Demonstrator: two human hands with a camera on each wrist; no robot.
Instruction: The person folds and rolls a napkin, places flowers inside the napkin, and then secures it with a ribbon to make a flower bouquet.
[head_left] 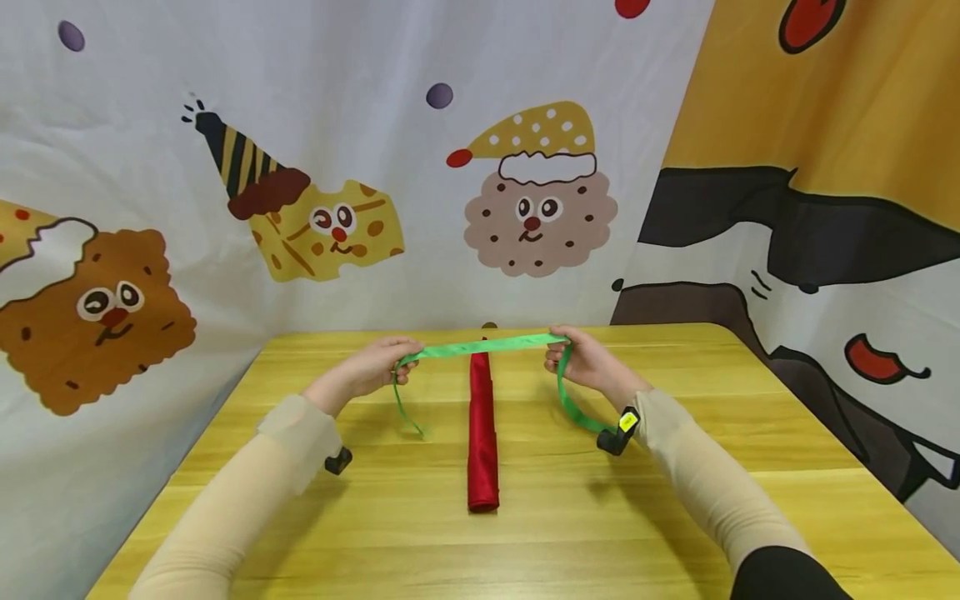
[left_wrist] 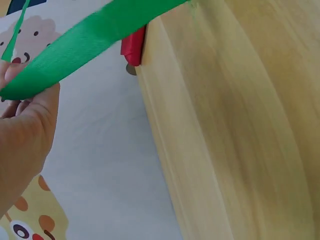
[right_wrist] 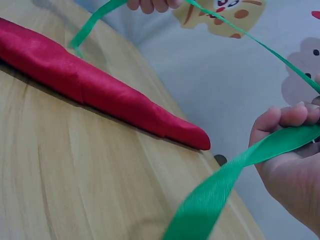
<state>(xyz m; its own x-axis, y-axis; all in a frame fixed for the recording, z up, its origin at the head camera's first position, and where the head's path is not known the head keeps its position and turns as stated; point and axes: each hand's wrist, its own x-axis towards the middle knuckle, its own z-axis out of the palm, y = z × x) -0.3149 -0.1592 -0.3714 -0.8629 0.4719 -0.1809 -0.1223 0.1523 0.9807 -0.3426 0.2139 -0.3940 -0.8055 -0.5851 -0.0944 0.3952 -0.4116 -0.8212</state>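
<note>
1. Green ribbon (head_left: pixel 483 346): centre of the head view, stretched nearly level between two hands, crossing in front of the far end of a red cloth.
2. Left hand (head_left: pixel 381 367): left of centre, raised above the table, thumb and fingers pinching the ribbon. Short, thin tail hangs below it.
3. Right hand (head_left: pixel 588 360): right of centre, well apart from the left hand, also pinching the ribbon. Longer tail curves down toward the wrist.
4. Red cloth (head_left: pixel 483 442): shiny, bundled long and narrow, lying lengthwise down the middle of the frame, near end at lower centre. Neither hand touches it.
5. Left wrist view: ribbon slants across the upper left; tip of the red cloth shows just under it, near the top.
6. Right wrist view: ribbon twists from the hand at the right edge down to bottom centre; left fingertips at the top.
7. Table (head_left: pixel 375 533): yellowish wood grain, filling the lower frame.
8. Curtain (head_left: pixel 427 292): pale, behind the table, printed with cartoon biscuits and cheese in party hats.
9. Sleeves (head_left: pixel 247 467): beige, both arms, entering from the lower corners.
</note>
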